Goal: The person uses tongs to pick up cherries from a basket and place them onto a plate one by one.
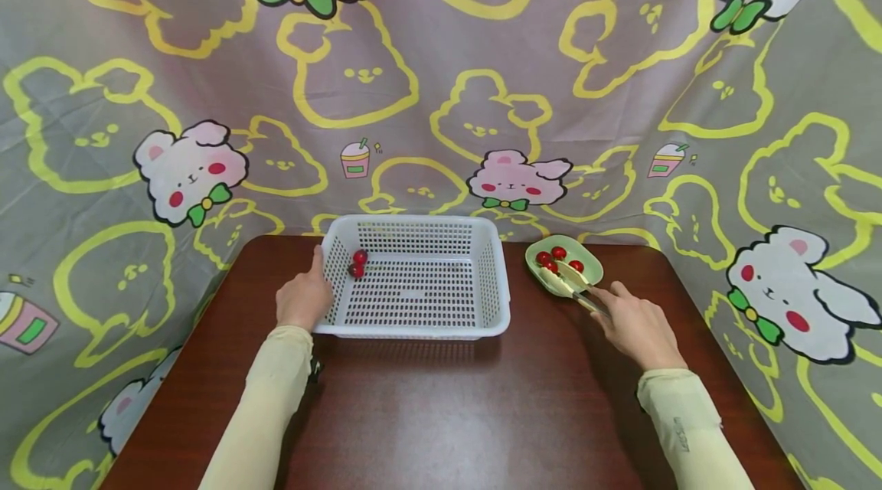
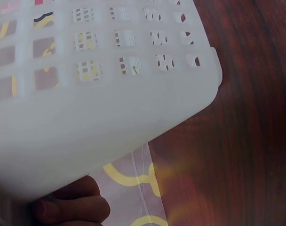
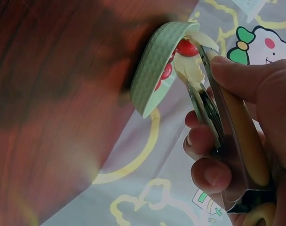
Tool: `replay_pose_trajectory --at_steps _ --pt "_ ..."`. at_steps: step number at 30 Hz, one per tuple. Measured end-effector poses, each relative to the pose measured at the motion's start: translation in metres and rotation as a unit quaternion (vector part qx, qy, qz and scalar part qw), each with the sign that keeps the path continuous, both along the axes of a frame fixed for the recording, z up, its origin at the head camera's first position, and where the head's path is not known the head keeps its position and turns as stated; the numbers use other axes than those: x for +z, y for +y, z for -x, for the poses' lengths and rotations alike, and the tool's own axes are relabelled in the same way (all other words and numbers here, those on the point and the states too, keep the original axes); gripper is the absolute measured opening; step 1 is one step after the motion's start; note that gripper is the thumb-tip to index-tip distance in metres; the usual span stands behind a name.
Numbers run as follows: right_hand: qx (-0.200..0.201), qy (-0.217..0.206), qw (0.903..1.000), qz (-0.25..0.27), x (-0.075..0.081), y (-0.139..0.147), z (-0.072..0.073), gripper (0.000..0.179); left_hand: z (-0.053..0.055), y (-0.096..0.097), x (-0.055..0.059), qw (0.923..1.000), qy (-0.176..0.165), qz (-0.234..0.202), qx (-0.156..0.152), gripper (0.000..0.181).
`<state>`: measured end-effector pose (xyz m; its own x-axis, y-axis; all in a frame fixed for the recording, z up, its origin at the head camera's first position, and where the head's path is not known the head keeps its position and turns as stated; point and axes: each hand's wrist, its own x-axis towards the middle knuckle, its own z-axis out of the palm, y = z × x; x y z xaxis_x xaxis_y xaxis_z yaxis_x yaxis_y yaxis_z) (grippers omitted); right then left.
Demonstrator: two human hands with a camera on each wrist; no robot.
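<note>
A white plastic basket [image 1: 413, 333] with slotted walls stands on the table, a few small red tomatoes [image 1: 356, 270] lying in its left end. My left hand [image 1: 305, 298] holds the basket's left rim; curled fingers [image 2: 79, 207] show beside its wall in the left wrist view. My right hand [image 1: 641, 325] grips metal tongs [image 3: 211, 113] with pale tips, thumb on one arm and fingers round the other. The tips reach into a light green dish [image 1: 594, 256], among several red cherry tomatoes [image 1: 559, 253]. Whether they pinch one I cannot tell.
The dark reddish-brown table [image 1: 441, 413] carries both containers near its back edge, the dish to the right of the basket. A cartoon-printed cloth [image 1: 427, 122] hangs behind the table and along both sides.
</note>
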<state>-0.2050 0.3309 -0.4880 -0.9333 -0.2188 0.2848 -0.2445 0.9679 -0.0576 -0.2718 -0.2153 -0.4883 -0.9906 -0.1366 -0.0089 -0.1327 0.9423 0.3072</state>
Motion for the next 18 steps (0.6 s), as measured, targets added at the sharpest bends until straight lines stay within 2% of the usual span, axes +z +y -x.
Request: replay_pose_trajectory --at_steps 18 --pt "0.007 -0.018 0.9998 -0.011 0.0031 0.0003 0.0086 0.037 -0.0006 0.0004 -0.0016 0.9998 0.013 0.014 -0.001 0.077"
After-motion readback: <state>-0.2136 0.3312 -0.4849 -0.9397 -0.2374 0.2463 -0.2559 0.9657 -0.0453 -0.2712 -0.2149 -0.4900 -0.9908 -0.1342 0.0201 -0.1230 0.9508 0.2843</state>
